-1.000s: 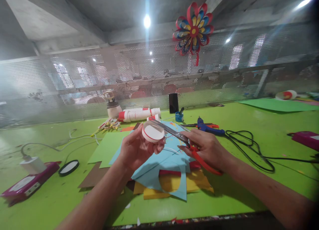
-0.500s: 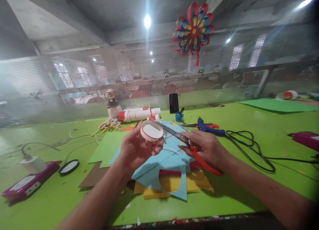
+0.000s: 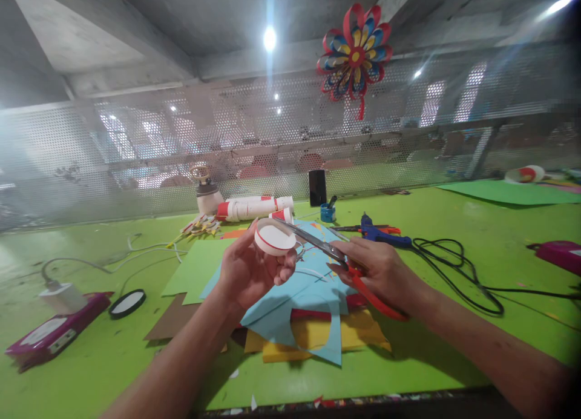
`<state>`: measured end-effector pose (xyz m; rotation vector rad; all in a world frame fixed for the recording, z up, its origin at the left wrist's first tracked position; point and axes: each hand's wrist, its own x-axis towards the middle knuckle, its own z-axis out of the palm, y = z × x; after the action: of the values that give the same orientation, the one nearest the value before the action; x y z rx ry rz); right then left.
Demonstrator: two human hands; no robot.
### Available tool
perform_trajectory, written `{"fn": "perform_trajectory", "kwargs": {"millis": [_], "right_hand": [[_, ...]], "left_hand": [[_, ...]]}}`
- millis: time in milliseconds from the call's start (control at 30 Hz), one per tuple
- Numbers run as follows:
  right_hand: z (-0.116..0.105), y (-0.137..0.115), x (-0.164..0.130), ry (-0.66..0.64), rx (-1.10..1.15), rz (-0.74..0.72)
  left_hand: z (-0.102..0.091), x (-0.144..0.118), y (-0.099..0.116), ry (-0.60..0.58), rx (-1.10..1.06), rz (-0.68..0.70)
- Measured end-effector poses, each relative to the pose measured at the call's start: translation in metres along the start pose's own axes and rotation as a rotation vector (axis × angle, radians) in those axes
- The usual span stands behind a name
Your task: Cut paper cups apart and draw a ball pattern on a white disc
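My left hand point(image 3: 247, 272) is closed around the cut-off bottom of a paper cup point(image 3: 275, 237), a shallow white disc with a low wall and a red line on it. The cup bottom is tilted, its open side facing up. My right hand point(image 3: 381, 267) grips scissors point(image 3: 320, 243) with red handles. Their blades point left, and the tip lies over the far rim of the cup bottom; whether it touches cannot be made out. Beneath both hands lies a pile of coloured paper, with a light blue sheet point(image 3: 267, 316) with a round cut-out on top.
A blue glue gun point(image 3: 384, 236) with a black cord lies right of the pile. Stacked paper cups point(image 3: 254, 210), a spray bottle point(image 3: 209, 198), a dark phone-like slab point(image 3: 317, 188) and a small blue pot point(image 3: 327, 213) stand behind. A purple power strip point(image 3: 59, 334) sits at left.
Hardly anything differs. The cup bottom in my left hand has shifted very slightly to the left; the scissors keep nearly the same pose.
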<state>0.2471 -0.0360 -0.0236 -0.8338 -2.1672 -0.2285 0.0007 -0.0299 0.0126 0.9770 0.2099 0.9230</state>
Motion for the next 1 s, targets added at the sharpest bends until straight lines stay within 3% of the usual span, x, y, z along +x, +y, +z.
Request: {"fn": "perform_trajectory", "kwargs": {"millis": [600, 1000], "right_hand": [[-0.0002, 0.0007, -0.0008, -0.009, -0.021, -0.025], [0.0009, 0.0009, -0.0028, -0.042, -0.07, -0.014]], "left_hand": [[-0.006, 0.0018, -0.0002, -0.018, 0.002, 0.045], [-0.0093, 0.0021, 0.0006, 0.059, -0.031, -0.01]]}}
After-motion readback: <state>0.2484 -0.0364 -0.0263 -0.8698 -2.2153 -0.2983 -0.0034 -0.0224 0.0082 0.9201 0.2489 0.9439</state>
